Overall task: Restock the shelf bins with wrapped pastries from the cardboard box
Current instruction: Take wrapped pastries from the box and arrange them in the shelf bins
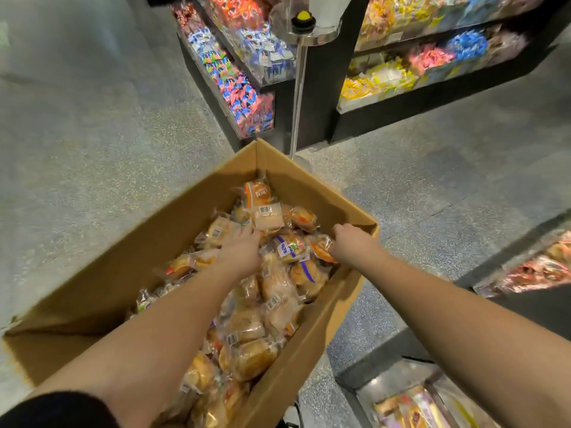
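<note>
Left hand (239, 253) grip flat on wrapped pastries (278, 291); right hand (352, 242) pinches orange-wrapped pastry (323, 247).

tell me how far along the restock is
Done: nothing provable here. In hand: both hands are down in the brown cardboard box; the left hand lies on the clear-wrapped pastries, the right hand among them by the wall, grip unclear. Left: the box looks nearly full.
</note>
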`<state>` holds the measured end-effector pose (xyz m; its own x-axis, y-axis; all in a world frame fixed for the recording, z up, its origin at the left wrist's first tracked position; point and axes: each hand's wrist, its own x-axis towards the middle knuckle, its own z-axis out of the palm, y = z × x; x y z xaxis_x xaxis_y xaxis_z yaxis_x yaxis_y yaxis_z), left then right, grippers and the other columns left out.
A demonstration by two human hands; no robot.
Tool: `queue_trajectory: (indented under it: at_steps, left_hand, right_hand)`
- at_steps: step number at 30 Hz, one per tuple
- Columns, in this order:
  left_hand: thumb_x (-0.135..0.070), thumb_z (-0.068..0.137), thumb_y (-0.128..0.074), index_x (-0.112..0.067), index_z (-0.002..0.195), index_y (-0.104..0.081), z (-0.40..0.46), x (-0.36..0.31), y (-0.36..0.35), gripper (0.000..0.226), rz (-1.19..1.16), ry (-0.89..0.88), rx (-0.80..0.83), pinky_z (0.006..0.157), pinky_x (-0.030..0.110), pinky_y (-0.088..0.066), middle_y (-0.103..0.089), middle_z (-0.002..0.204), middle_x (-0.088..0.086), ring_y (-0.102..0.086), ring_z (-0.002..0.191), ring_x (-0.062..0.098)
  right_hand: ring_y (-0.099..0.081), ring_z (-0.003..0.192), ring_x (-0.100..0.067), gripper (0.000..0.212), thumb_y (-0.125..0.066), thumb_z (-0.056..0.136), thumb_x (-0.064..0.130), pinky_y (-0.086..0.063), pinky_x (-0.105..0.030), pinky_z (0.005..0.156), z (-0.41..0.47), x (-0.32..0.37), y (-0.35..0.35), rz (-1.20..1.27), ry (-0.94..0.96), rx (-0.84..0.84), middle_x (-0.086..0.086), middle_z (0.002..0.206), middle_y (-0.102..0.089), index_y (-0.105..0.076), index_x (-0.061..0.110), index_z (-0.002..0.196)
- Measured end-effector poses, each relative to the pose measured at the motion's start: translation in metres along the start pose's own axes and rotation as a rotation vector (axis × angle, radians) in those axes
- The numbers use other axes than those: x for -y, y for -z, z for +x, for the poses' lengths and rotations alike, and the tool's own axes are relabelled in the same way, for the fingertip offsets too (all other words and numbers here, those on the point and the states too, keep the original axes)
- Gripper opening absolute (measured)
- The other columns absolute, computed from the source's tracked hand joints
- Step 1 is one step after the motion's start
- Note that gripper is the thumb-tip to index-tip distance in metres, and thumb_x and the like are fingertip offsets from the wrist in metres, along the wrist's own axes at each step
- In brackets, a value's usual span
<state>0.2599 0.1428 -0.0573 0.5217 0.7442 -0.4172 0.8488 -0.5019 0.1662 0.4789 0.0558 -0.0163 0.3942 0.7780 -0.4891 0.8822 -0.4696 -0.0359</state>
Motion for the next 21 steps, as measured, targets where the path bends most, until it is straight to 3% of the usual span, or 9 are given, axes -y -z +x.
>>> queue_trajectory:
  at_steps: [7, 12, 17, 21]
  left_hand:
    - [-0.007, 0.093, -0.053, -0.016, 0.153, -0.017, 0.079, 0.003, -0.032, 0.07, 0.068, -0.042, -0.003, 0.121, 0.048, -0.012, -0.002, 0.165, 0.008, -0.001, 0.151, 0.033]
    - [-0.019, 0.096, -0.053, -0.017, 0.158, 0.003, 0.109, 0.007, -0.056, 0.083, 0.093, -0.038, -0.017, 0.122, 0.049, -0.009, 0.007, 0.165, 0.01, 0.006, 0.151, 0.036]
    - [-0.014, 0.091, -0.055, -0.014, 0.156, 0.002, 0.13, 0.008, -0.069, 0.087, 0.181, -0.05, -0.095, 0.121, 0.05, -0.014, 0.0, 0.164, 0.013, 0.003, 0.15, 0.039]
    - [-0.01, 0.089, -0.063, -0.011, 0.152, -0.017, 0.135, 0.004, -0.064, 0.079, 0.135, -0.047, -0.181, 0.109, 0.047, -0.037, -0.029, 0.153, 0.014, -0.025, 0.142, 0.04]
  right_hand:
    - [-0.057, 0.118, -0.031, 0.043, -0.053, 0.095, 0.024, -0.046, -0.037, 0.082, 0.057, 0.019, -0.046, -0.026, -0.198, 0.183, -0.01, 0.13, -0.056, -0.046, 0.009, 0.135]
    - [-0.05, 0.128, -0.031, 0.057, -0.059, 0.094, 0.027, -0.046, -0.041, 0.098, 0.08, 0.021, -0.075, -0.032, -0.265, 0.231, -0.011, 0.14, -0.046, -0.035, 0.01, 0.143]
    - [-0.045, 0.134, -0.033, 0.058, -0.05, 0.098, 0.017, -0.043, -0.042, 0.103, 0.09, 0.02, -0.087, -0.078, -0.239, 0.234, -0.016, 0.147, -0.037, -0.024, 0.004, 0.148]
    - [-0.049, 0.13, -0.034, 0.05, -0.048, 0.1, 0.015, -0.045, -0.042, 0.099, 0.089, 0.02, -0.084, -0.071, -0.232, 0.212, -0.016, 0.143, -0.043, -0.029, 0.003, 0.145]
